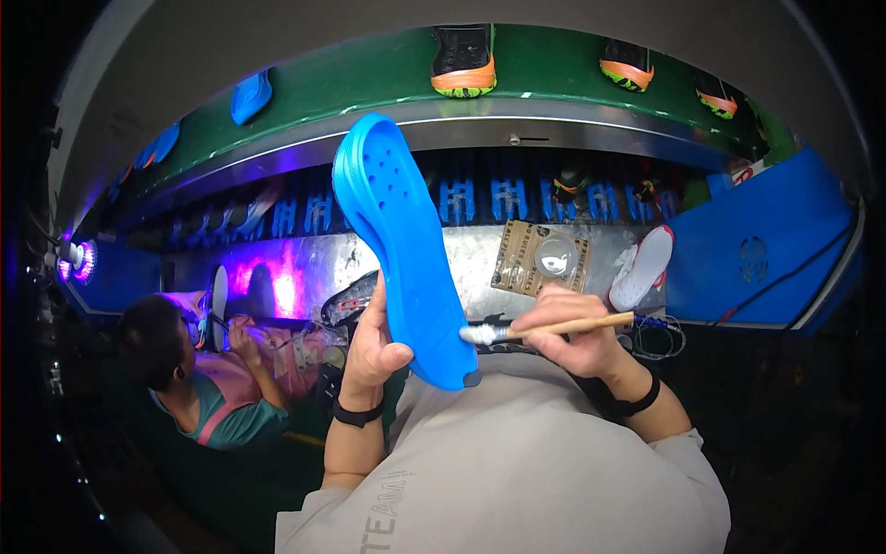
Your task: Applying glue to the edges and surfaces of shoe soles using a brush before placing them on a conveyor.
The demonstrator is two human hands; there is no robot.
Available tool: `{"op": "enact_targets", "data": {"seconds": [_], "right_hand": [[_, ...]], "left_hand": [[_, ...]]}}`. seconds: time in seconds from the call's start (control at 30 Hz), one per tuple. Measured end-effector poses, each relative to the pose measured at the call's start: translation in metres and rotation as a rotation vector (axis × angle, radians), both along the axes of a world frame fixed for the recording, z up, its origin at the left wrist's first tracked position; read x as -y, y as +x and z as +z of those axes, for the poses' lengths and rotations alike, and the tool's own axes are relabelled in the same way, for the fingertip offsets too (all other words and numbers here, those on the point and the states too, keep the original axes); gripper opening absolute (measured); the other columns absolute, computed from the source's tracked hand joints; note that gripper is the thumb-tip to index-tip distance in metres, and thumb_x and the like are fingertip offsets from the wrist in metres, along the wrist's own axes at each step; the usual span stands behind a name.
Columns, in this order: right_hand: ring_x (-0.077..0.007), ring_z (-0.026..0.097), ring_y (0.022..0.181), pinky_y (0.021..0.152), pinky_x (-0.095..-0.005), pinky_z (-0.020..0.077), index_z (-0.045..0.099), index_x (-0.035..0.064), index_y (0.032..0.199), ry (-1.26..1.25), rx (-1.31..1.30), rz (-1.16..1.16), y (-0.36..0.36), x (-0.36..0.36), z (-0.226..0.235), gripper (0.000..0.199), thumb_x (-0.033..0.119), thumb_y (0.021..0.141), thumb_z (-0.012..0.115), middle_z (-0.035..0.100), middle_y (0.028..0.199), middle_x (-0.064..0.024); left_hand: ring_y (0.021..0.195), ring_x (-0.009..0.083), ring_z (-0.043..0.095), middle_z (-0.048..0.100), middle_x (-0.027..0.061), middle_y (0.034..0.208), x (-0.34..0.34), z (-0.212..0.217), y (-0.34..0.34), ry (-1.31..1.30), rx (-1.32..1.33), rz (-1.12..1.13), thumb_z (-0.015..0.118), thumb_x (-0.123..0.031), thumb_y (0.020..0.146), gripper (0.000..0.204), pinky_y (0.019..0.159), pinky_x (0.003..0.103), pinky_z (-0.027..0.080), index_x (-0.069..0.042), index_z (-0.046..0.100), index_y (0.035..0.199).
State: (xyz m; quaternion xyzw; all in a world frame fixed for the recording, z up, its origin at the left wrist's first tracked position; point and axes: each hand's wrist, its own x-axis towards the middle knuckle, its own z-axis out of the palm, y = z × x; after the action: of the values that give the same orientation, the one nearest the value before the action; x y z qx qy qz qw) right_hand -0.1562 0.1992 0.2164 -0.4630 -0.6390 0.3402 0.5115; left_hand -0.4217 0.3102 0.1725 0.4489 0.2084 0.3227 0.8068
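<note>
Setting: dim workshop seen from the head view; a curved green conveyor belt [554, 69] arcs across the top, carrying black shoes with orange soles [464, 60]; below the belt runs a steel shelf [461, 254] with a flat brown packet [541, 258] and a white shoe sole [642, 268] lying on it

Sole: bright blue moulded foam shoe sole with small round holes [401, 249], held in the air below the belt and in front of the shelf

Axis: long axis steeply tilted; upper end points up and left toward the belt, lower end down and right toward the person's chest

Left hand [374, 346]: closed around the sole's lower left edge, thumb in front; black wristband

Right hand [568, 328]: fingers pinched shut on a thin wooden-handled brush [554, 326]; brush lies nearly level, white-tipped bristles touching the sole's lower right edge

Progress: judging by the bristles' place, coating is under way at the lower end; I cannot tell how much is already coated

Neighbour: another person [198, 379] sits left of the sole, under violet light, hands on a shoe
</note>
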Motion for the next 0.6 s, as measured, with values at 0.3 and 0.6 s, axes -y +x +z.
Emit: {"op": "enact_targets", "data": {"seconds": [0.3, 0.6], "right_hand": [[-0.0203, 0.063, 0.072, 0.072, -0.0343, 0.0483, 0.076, 0.0017, 0.096, 0.066, 0.126, 0.006, -0.003, 0.000, -0.002, 0.016, 0.001, 0.081, 0.071, 0.073, 0.083, -0.0072], [-0.0199, 0.062, 0.072, 0.069, -0.0335, 0.0483, 0.074, 0.0008, 0.096, -0.056, 0.002, 0.004, 0.000, -0.003, -0.008, 0.015, 0.001, 0.082, 0.068, 0.073, 0.083, -0.0084]], "left_hand": [[0.136, 0.0275, 0.051, 0.045, 0.0150, 0.151, -0.006, -0.010, -0.006, 0.010, 0.004, -0.015, 0.088, -0.058, 0.070, 0.127, 0.111, 0.044, 0.044, -0.004, 0.019, 0.162], [0.135, 0.0278, 0.052, 0.044, 0.0163, 0.151, -0.002, -0.001, 0.002, -0.081, -0.005, -0.074, 0.084, -0.060, 0.073, 0.126, 0.110, 0.044, 0.046, -0.004, 0.015, 0.162]]}}
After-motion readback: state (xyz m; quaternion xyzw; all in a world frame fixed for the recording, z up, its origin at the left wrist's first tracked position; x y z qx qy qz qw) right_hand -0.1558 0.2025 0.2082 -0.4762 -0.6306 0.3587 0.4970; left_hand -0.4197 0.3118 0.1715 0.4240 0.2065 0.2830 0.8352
